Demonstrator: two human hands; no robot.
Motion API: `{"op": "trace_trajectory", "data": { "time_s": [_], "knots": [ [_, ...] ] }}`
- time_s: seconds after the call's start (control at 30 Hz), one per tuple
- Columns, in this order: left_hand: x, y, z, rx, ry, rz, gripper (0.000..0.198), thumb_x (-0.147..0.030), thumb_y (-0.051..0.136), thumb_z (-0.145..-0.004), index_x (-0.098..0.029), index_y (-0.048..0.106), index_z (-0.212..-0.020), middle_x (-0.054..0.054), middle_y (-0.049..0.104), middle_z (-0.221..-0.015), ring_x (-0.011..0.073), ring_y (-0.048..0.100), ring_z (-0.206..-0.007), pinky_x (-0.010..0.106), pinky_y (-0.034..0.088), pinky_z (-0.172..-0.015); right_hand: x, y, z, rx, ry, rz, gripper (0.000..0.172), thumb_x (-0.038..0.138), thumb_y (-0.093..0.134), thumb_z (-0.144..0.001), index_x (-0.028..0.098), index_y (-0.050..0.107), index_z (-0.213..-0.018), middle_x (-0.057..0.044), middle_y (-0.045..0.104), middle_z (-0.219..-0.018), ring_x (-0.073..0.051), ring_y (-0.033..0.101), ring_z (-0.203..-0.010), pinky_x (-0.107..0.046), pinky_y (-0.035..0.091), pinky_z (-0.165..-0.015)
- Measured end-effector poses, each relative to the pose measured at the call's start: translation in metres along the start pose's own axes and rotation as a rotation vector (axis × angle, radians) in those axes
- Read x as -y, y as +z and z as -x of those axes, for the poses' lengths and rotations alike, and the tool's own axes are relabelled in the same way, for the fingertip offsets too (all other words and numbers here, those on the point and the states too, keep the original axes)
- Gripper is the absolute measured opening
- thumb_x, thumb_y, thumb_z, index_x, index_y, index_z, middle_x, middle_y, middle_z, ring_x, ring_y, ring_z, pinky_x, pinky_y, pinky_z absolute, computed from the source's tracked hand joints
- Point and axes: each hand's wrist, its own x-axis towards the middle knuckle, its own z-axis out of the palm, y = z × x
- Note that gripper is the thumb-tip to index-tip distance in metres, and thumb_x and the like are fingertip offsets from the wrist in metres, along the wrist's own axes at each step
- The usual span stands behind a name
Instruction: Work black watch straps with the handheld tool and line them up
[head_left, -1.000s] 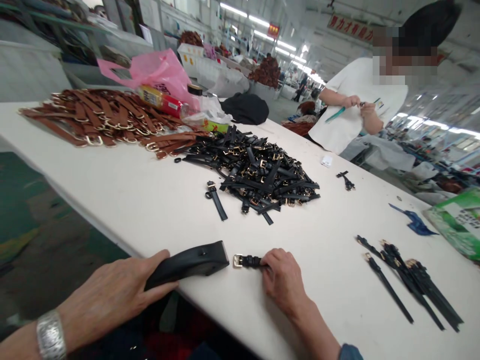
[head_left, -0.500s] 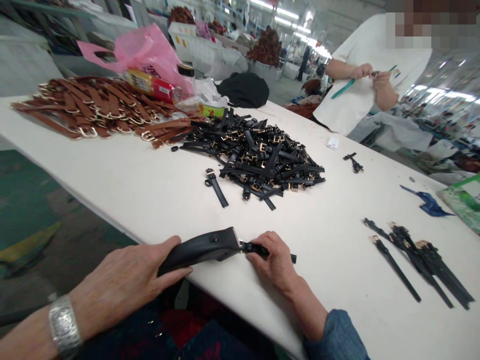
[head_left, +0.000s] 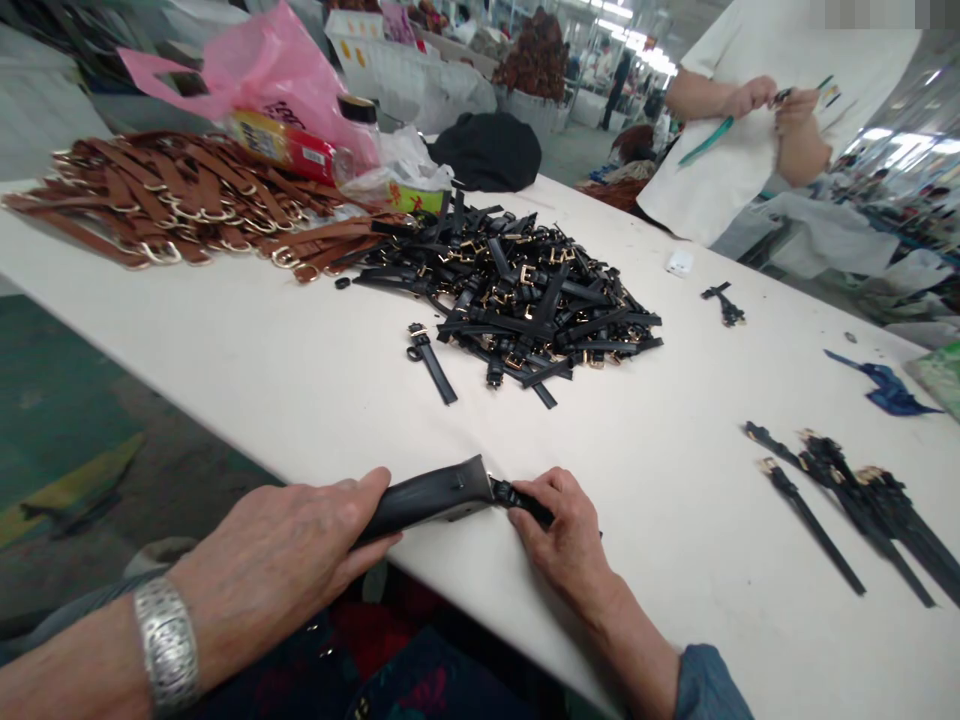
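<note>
My left hand (head_left: 289, 555) is closed round the handle end of a black hand tool (head_left: 435, 492) lying at the near edge of the white table (head_left: 285, 390). My right hand (head_left: 559, 530) pinches a short black strap (head_left: 525, 500), whose buckle end sits against the tool's blunt tip. A silver bracelet is on my left wrist. A big heap of black buckled straps (head_left: 525, 300) lies in the middle of the table, beyond both hands.
Brown straps with gold rings (head_left: 172, 205) are spread at the far left beside a pink plastic bag (head_left: 277, 75). Several black straps (head_left: 847, 490) lie in a row at the right. A person in white (head_left: 750, 130) stands at the far side, handling a small item.
My right hand slid the black strap left until its buckle end met the tool's tip. My left hand kept its grip on the tool. The view tilted down slightly.
</note>
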Motion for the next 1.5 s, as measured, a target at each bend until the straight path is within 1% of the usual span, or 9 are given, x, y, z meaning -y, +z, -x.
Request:
{"op": "trace_trajectory", "data": {
  "time_s": [0.13, 0.27, 0.33, 0.43, 0.57, 0.83, 1.1, 1.33, 1.5],
  "knots": [
    [-0.013, -0.011, -0.007, 0.012, -0.007, -0.087, 0.038, -0.048, 0.042, -0.102, -0.026, 0.068, -0.118, 0.017, 0.087, -0.103, 0.0433, 0.086, -0.096, 0.051, 0.062, -0.079, -0.004, 0.003, -0.001, -0.052, -0.005, -0.027, 0.025, 0.017, 0.077, -0.087, 0.026, 0.091, -0.106, -0.006, 0.073, -0.087, -0.025, 0.07, -0.082, -0.037, 0.058, -0.072],
    [-0.025, -0.018, -0.019, -0.045, 0.013, -0.087, 0.033, -0.047, 0.053, -0.098, -0.025, 0.07, -0.116, 0.015, 0.086, -0.093, 0.0401, 0.085, -0.088, 0.046, 0.06, -0.076, -0.006, 0.004, -0.004, -0.04, 0.011, -0.015, 0.018, 0.02, 0.08, -0.088, 0.028, 0.091, -0.099, -0.004, 0.073, -0.084, -0.024, 0.071, -0.081, -0.036, 0.058, -0.071],
    [-0.023, -0.017, -0.024, -0.071, 0.013, -0.064, 0.033, -0.049, 0.056, -0.097, -0.025, 0.07, -0.114, 0.014, 0.086, -0.089, 0.0395, 0.084, -0.086, 0.045, 0.059, -0.075, -0.004, 0.003, -0.004, -0.036, 0.006, -0.011, 0.013, 0.022, 0.08, -0.092, 0.028, 0.09, -0.097, -0.005, 0.073, -0.085, -0.024, 0.071, -0.081, -0.035, 0.059, -0.072],
    [-0.013, -0.012, -0.026, -0.082, -0.001, -0.057, 0.038, -0.054, 0.054, -0.097, -0.024, 0.07, -0.114, 0.016, 0.085, -0.09, 0.0403, 0.083, -0.087, 0.045, 0.059, -0.075, 0.0, 0.005, -0.004, -0.066, -0.027, 0.016, 0.015, 0.023, 0.076, -0.098, 0.027, 0.091, -0.1, -0.007, 0.076, -0.09, -0.025, 0.072, -0.085, -0.037, 0.06, -0.075],
    [0.0, -0.008, -0.02, -0.072, -0.024, -0.076, 0.041, -0.056, 0.048, -0.099, -0.025, 0.07, -0.114, 0.016, 0.084, -0.088, 0.0407, 0.083, -0.086, 0.046, 0.057, -0.074, 0.005, 0.006, -0.004, -0.095, -0.068, 0.044, 0.015, 0.019, 0.076, -0.098, 0.026, 0.09, -0.1, -0.009, 0.078, -0.097, -0.026, 0.073, -0.09, -0.039, 0.059, -0.077],
    [-0.001, -0.01, -0.023, -0.045, -0.004, -0.061, 0.045, -0.055, 0.047, -0.099, -0.022, 0.069, -0.12, 0.02, 0.084, -0.094, 0.0469, 0.084, -0.092, 0.051, 0.058, -0.077, 0.007, 0.004, -0.007, -0.073, -0.124, 0.109, 0.016, 0.016, 0.075, -0.1, 0.025, 0.086, -0.093, -0.008, 0.078, -0.092, -0.026, 0.067, -0.087, -0.04, 0.052, -0.077],
    [0.001, -0.005, -0.026, -0.102, 0.039, -0.072, 0.045, -0.054, 0.047, -0.101, -0.022, 0.07, -0.122, 0.018, 0.084, -0.09, 0.0423, 0.082, -0.088, 0.047, 0.056, -0.075, 0.017, -0.002, -0.015, 0.098, -0.019, 0.114, 0.016, 0.01, 0.066, -0.095, 0.024, 0.071, -0.088, -0.005, 0.073, -0.094, -0.025, 0.065, -0.092, -0.038, 0.045, -0.083],
    [0.013, -0.005, -0.024, -0.128, 0.046, -0.026, 0.045, -0.061, 0.051, -0.097, -0.024, 0.071, -0.113, 0.015, 0.082, -0.083, 0.0415, 0.081, -0.082, 0.046, 0.055, -0.072, 0.02, 0.0, -0.028, 0.139, 0.096, 0.195, 0.018, 0.014, 0.057, -0.105, 0.026, 0.063, -0.093, -0.001, 0.073, -0.086, -0.024, 0.067, -0.086, -0.036, 0.04, -0.085],
    [0.011, -0.012, -0.018, -0.099, 0.036, -0.119, 0.036, -0.053, 0.053, -0.1, -0.025, 0.071, -0.113, 0.015, 0.082, -0.081, 0.0432, 0.082, -0.083, 0.048, 0.055, -0.073, 0.019, 0.006, -0.037, 0.167, 0.134, 0.247, 0.014, 0.019, 0.057, -0.107, 0.026, 0.063, -0.097, -0.003, 0.076, -0.088, -0.026, 0.071, -0.085, -0.035, 0.04, -0.081]
  ]
}}
